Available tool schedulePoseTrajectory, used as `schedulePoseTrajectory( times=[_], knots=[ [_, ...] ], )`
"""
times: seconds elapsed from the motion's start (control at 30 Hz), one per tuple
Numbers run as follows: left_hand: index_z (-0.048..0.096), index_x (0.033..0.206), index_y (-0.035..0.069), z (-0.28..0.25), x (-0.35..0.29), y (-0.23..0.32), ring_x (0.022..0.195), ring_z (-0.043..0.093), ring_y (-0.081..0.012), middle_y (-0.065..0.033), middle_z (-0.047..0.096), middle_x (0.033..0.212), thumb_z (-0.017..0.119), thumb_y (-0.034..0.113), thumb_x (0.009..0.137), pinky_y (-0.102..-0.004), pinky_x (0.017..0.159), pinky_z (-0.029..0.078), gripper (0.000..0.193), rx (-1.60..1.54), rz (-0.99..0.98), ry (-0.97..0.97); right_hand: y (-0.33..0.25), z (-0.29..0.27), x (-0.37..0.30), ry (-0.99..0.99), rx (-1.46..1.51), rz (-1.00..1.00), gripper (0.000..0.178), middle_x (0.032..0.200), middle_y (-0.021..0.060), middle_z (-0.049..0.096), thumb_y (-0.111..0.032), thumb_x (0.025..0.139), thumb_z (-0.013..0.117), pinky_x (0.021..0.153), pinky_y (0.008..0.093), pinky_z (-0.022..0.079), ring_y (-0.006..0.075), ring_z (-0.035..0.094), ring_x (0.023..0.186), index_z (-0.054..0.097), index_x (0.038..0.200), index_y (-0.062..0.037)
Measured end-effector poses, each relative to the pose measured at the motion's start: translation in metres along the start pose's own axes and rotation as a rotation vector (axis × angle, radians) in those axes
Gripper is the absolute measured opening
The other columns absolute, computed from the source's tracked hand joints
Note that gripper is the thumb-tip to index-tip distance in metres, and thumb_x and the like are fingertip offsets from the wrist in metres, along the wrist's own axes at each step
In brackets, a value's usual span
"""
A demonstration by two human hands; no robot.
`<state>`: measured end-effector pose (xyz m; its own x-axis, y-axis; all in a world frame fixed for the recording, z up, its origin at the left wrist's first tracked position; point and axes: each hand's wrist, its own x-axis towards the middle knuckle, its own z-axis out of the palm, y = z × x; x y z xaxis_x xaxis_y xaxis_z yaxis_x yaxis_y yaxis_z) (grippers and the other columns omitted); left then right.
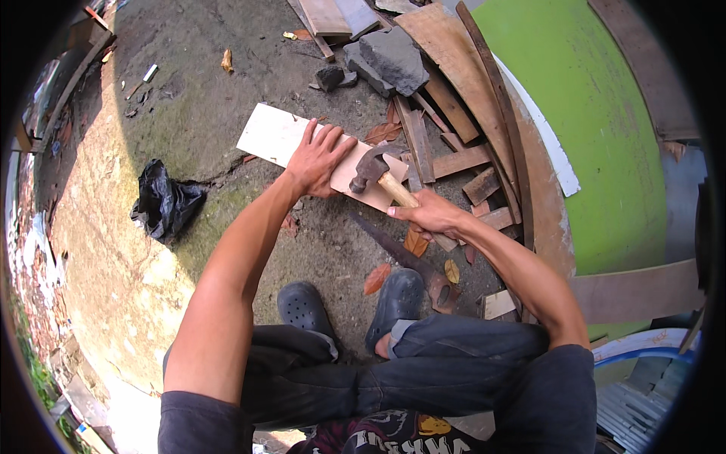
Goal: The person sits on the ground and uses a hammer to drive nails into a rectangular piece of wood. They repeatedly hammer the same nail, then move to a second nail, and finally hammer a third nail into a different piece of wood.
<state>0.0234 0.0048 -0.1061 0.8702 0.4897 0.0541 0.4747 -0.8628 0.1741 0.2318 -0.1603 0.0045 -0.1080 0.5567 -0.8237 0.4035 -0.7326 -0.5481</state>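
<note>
Pale wood, the board [278,138] is ahead of the shoes [397,299]. I see the left grip [321,160] spread on it, the right grip [432,212] curled around a hammer [395,188] over its right end.

Sunlight washes over the left side of a stained, cracked concrete ground [174,98], with shade across the rest. A black plastic bag [162,204] lies near the light's edge. At right, a lime-green panel [605,129] spreads beyond long, weathered planks [446,45] and gray stones [389,60]. Debris [30,250] lines the far left; what appears to be corrugated sheeting [635,405] fills the lower right, distorted toward the dark rim.
</note>
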Motion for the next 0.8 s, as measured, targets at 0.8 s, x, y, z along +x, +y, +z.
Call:
schedulePoseTrajectory(
  times=[0.8],
  knots=[
    [0.033, 0.144, 0.012, -0.003, -0.006, 0.008, 0.137, 0.032, -0.0377, -0.0201, 0.040, 0.136, 0.078, 0.059, 0.058, -0.0597, 0.116, 0.013, 0.109, 0.048, -0.019, -0.051, 0.006, -0.008, 0.000, 0.224, 0.132, -0.138, 0.035, 0.054, -0.0009, 0.045, -0.032, 0.096, 0.062, 0.036, 0.0284, 0.037, 0.0103, 0.044, 0.040, 0.054, 0.087, 0.0005]
  ],
)
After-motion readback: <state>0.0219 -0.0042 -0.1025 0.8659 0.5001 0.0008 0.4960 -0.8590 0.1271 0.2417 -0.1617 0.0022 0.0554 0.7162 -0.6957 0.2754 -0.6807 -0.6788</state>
